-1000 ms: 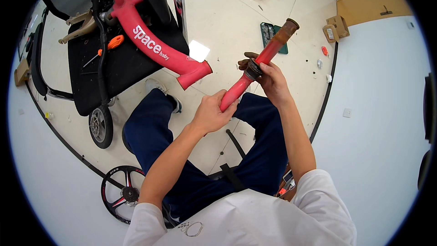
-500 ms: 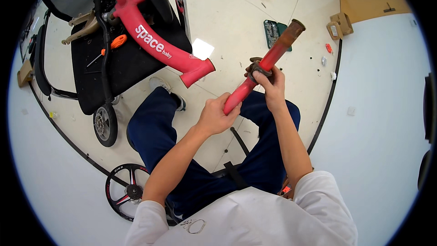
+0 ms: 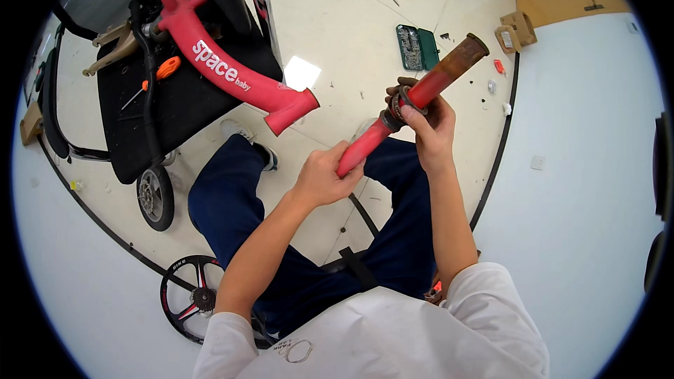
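Note:
A red bicycle tube (image 3: 437, 78) slants up and to the right in front of me, its far end brown with rust and flared into a rim. My left hand (image 3: 324, 174) is closed round its lower, near end. Farther up, dark greasy bearing rings (image 3: 394, 114) sit around the tube. My right hand (image 3: 434, 133) grips these rings, thumb on the near side and darkened fingertips showing beyond. Its palm side is partly hidden by the tube. To the left, a red bicycle frame (image 3: 232, 70) with white lettering lies across a black chair (image 3: 130, 140).
An orange-handled screwdriver (image 3: 167, 68) and a black bar with a small wheel (image 3: 155, 196) are at the chair. A spoked wheel (image 3: 203, 300) lies lower left. On the floor ahead are an open green case (image 3: 427, 49) and cardboard boxes (image 3: 518, 29).
The rings show apart along the tube now, and my right hand has shifted slightly up and right with them. My left hand keeps its hold. The whole view has shifted a little.

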A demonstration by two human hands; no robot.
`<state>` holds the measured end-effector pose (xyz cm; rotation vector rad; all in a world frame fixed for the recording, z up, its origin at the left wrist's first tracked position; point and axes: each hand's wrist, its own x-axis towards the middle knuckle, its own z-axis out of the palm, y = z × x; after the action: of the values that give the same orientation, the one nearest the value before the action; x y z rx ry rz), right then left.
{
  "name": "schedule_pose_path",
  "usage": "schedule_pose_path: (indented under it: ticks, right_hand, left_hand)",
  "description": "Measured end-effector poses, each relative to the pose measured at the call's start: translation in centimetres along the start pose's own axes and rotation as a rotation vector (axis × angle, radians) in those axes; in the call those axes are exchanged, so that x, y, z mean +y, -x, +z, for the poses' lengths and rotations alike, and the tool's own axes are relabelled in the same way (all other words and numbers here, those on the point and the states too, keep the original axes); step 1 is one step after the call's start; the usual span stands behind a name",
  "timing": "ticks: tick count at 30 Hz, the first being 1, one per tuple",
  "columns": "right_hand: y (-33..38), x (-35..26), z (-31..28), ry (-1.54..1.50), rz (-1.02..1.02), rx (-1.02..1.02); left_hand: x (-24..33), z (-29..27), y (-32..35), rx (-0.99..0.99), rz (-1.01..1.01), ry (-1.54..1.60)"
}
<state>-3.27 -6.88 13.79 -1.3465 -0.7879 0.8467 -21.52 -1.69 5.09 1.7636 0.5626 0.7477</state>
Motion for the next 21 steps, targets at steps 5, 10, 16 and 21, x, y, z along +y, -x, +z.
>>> schedule_pose_path:
  ticks: [5, 10, 16, 21]
  right_hand:
    - [-1.3, -1.5, -0.4, 0.045, -0.032, 0.041]
    - [-3.1, -3.0, -2.0, 0.141, -0.095, 0.084]
    - [-5.4, -6.0, -3.1, 0.099, -0.148, 0.123]
    - [-6.6, -5.1, -4.2, 0.480, -0.315, 0.110]
  left_hand:
    - [0.1, -0.1, -0.1, -0.018, -0.041, -0.022]
    - [-0.5, 0.2, 0.1, -0.023, -0.035, 0.007]
    - [-0.1, 0.2, 0.0, -0.051, -0.066, 0.025]
    - [0.0, 0.1, -0.3, -0.058, -0.083, 0.019]
